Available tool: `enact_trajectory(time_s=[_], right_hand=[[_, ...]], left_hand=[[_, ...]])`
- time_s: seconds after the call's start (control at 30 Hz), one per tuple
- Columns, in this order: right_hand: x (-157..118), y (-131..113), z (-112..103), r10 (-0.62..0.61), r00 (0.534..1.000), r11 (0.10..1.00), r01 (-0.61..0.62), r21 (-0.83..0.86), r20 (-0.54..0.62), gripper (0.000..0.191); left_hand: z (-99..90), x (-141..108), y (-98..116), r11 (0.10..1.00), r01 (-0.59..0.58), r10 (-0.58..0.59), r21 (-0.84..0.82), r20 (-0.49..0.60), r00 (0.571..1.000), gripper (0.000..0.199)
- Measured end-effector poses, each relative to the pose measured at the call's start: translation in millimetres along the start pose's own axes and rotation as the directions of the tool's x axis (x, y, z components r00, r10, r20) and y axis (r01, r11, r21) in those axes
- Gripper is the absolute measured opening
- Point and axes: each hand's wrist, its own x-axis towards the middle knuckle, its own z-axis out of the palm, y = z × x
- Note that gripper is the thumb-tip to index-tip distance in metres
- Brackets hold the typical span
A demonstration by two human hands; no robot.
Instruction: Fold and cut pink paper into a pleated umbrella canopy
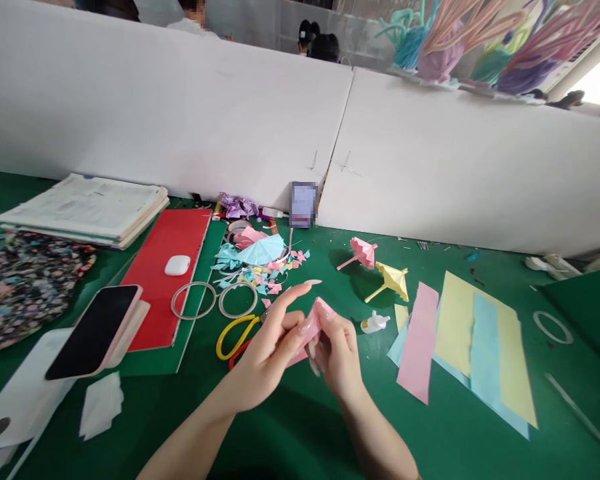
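Between my two hands is a folded piece of pink paper (316,315), held above the green table. My left hand (275,347) pinches its left side with the thumb, the index finger stretched out past it. My right hand (339,347) grips the right side, thumb on top and fingertips underneath. Partly behind my left hand lie scissors (237,335) with yellow and red handles. A small white glue bottle (375,323) lies to the right of my hands. Farther back lie a pink paper umbrella (364,253) and a yellow paper umbrella (392,281).
Pink, yellow and blue paper sheets (447,327) lie at right. Paper scraps (265,270) and tape rings (237,300) are left of centre. A phone (95,330), red folder (165,273) and papers (85,207) occupy the left. A white partition (180,120) stands behind.
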Motion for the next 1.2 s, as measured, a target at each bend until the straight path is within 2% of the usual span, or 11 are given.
enact_trajectory(time_s=[0.13, 0.2, 0.37, 0.5, 0.57, 0.63, 0.77, 0.93, 1.03, 1.13, 1.2], right_hand=[[5.3, -9.9, -7.3, -0.158, 0.985, 0.984, 0.163, -0.078, 0.071, 0.037], [8.0, -16.0, -10.4, -0.237, 0.962, 0.95, 0.258, -0.175, 0.133, 0.044], [11.9, -16.5, -10.6, -0.2, 0.942, 0.954, 0.249, -0.166, 0.268, 0.05], [12.7, -6.4, -5.9, -0.279, 0.956, 0.944, 0.291, -0.155, 0.095, 0.048], [12.8, -4.7, -5.0, -0.354, 0.935, 0.922, 0.346, -0.175, -0.01, 0.043], [12.7, -6.3, -5.9, -0.393, 0.919, 0.904, 0.381, -0.194, -0.03, 0.034], [13.4, -12.7, -10.6, -0.288, 0.956, 0.948, 0.292, -0.126, 0.046, 0.011], [15.8, -13.0, -10.4, -0.201, 0.975, 0.975, 0.208, 0.074, -0.09, 0.01], [16.1, -9.5, -8.1, -0.191, 0.974, 0.971, 0.205, 0.121, -0.12, 0.006], [14.5, -5.7, -7.4, -0.16, 0.977, 0.97, 0.182, 0.159, -0.141, 0.005], [12.4, -4.8, -8.4, -0.179, 0.968, 0.967, 0.206, 0.148, -0.176, 0.005]], left_hand=[[-5.7, 7.3, -8.7, 0.95, -0.055, 0.053, -0.307, -0.015, 0.999, 0.039], [-7.2, 11.4, -12.2, 0.888, -0.067, 0.077, -0.455, 0.002, 0.997, 0.038], [-3.3, 12.6, -15.1, 0.773, 0.001, 0.08, -0.635, 0.099, 0.992, 0.039], [-0.8, 10.0, -16.2, 0.713, 0.044, 0.083, -0.7, 0.146, 0.986, 0.035], [0.7, 11.1, -17.9, 0.702, 0.099, 0.039, -0.705, 0.177, 0.983, 0.03], [4.3, 13.5, -20.2, 0.702, 0.139, -0.017, -0.698, 0.179, 0.984, 0.023], [17.2, 16.5, -22.8, 0.739, 0.133, -0.12, -0.66, 0.065, 0.991, 0.014], [25.0, 12.8, -16.8, 0.811, 0.05, -0.166, -0.582, -0.149, 0.975, 0.016], [20.7, 12.2, -13.3, 0.789, 0.056, -0.175, -0.612, -0.136, 0.975, 0.015], [15.7, 13.7, -13.1, 0.72, 0.128, -0.21, -0.682, -0.039, 0.977, 0.013], [14.6, 13.9, -14.5, 0.737, 0.155, -0.218, -0.657, -0.015, 0.976, 0.015]])
